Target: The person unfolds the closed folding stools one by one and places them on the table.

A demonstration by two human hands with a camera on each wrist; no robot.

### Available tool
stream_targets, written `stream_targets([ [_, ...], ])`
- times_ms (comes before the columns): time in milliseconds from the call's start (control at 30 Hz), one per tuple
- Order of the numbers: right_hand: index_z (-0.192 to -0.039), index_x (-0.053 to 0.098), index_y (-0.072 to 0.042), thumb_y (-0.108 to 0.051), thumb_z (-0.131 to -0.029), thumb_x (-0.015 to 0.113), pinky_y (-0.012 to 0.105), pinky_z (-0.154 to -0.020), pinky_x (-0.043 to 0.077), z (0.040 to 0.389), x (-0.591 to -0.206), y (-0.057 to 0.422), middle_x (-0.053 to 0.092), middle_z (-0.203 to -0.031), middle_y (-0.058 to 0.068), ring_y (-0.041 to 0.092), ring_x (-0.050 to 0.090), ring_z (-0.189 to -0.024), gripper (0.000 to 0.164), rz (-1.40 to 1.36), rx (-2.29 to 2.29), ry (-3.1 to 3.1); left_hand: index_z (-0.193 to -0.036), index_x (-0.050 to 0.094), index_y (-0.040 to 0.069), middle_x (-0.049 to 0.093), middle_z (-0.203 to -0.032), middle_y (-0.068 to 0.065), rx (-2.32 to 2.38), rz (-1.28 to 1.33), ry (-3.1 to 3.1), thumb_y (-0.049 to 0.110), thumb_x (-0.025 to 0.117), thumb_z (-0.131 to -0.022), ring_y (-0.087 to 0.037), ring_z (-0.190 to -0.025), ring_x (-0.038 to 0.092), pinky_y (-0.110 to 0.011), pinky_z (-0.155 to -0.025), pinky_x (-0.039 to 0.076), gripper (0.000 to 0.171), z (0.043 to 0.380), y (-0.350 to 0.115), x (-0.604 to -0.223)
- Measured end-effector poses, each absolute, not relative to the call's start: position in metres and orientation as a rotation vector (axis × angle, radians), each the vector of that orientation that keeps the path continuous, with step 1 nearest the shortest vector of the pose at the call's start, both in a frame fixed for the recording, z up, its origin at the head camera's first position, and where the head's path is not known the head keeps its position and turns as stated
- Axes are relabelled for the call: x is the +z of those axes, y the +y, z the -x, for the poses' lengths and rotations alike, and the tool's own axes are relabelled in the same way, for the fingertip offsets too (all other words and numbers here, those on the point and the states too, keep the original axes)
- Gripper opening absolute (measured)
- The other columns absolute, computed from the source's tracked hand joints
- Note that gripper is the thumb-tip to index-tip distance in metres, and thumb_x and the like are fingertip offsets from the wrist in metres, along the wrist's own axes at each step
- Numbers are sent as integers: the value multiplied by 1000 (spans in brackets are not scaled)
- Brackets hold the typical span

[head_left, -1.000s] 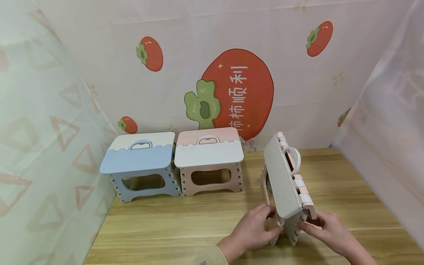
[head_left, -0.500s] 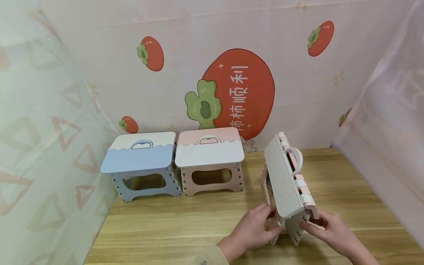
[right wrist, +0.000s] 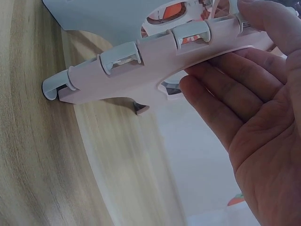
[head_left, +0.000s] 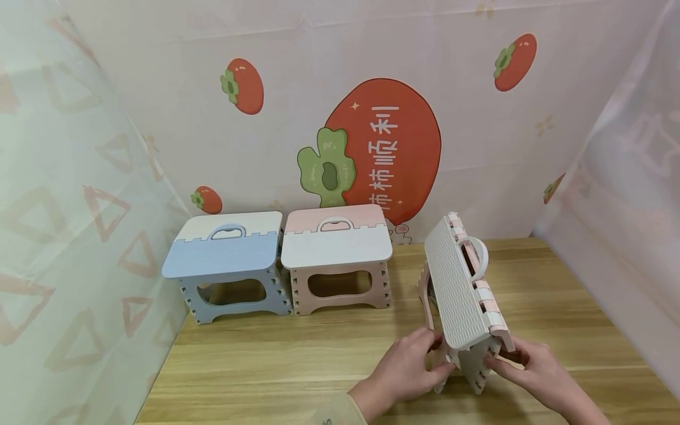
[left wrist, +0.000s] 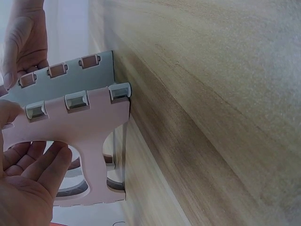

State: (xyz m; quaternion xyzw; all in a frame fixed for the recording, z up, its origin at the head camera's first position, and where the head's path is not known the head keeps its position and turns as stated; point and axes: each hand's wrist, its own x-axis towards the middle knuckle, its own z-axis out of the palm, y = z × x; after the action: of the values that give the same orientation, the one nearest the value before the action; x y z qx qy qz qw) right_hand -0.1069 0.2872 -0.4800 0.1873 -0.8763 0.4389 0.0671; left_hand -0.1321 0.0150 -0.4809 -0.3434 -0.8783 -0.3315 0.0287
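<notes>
A pink-and-white folding stool [head_left: 455,289] stands partly folded at the right, its seat bent into a steep ridge with the white handle on top. My left hand [head_left: 406,366] grips its left leg panel near the front edge. In the left wrist view, fingers [left wrist: 56,165] reach through the cutout of the pink leg panel [left wrist: 89,122]. On the other side my right hand [head_left: 531,375] holds the right leg panel. The right wrist view has the thumb [right wrist: 268,19] at the hinged edge and the other fingers curled under the pink panel [right wrist: 155,66].
Two unfolded stools stand side by side at the back left: a blue-and-white one [head_left: 223,254] and a pink-and-white one [head_left: 336,248]. Behind them rises a persimmon-print backdrop [head_left: 265,159]. All the stools are on a wood-grain tabletop [head_left: 255,366].
The right leg panel and the seat's ridge have shifted slightly right with my right hand, so the held stool is spread a little wider. My left hand has stayed nearly in place.
</notes>
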Motion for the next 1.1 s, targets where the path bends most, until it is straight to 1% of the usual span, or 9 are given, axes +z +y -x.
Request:
stream_targets([
  [200, -109, 74, -10, -3, -87, 79, 19, -69, 57, 107, -480, 289, 77, -99, -9, -2, 69, -92, 24, -559, 1329, -2642, -125, 65, 12, 67, -113, 4, -1035, 1060, -2714, 31, 73, -96, -1, -101, 65, -6, -79, 47, 36, 132, 15, -482],
  [433, -107, 74, -12, -3, -86, 80, 18, -67, 56, 107, -482, 291, 77, -97, -11, -2, 69, -89, 23, -537, 1316, -2653, -126, 64, 15, 67, -114, 5, -1033, 1053, -2723, 33, 72, -96, 0, -102, 65, -6, -79, 48, 36, 133, 14, -482],
  [633, -107, 74, -12, -2, -86, 79, 17, -67, 56, 106, -482, 292, 76, -98, -12, -2, 69, -89, 23, -546, 1317, -2644, -126, 64, 14, 67, -114, 5, -1031, 1056, -2728, 33, 72, -96, 0, -102, 65, -7, -79, 48, 36, 133, 15, -483],
  [1100, -110, 73, -9, -2, -86, 80, 16, -67, 56, 106, -481, 296, 76, -98, -11, -2, 69, -89, 26, -541, 1303, -2639, -125, 65, 12, 68, -113, 4, -1026, 1056, -2711, 32, 73, -96, 0, -102, 65, -7, -79, 48, 36, 133, 14, -484],
])
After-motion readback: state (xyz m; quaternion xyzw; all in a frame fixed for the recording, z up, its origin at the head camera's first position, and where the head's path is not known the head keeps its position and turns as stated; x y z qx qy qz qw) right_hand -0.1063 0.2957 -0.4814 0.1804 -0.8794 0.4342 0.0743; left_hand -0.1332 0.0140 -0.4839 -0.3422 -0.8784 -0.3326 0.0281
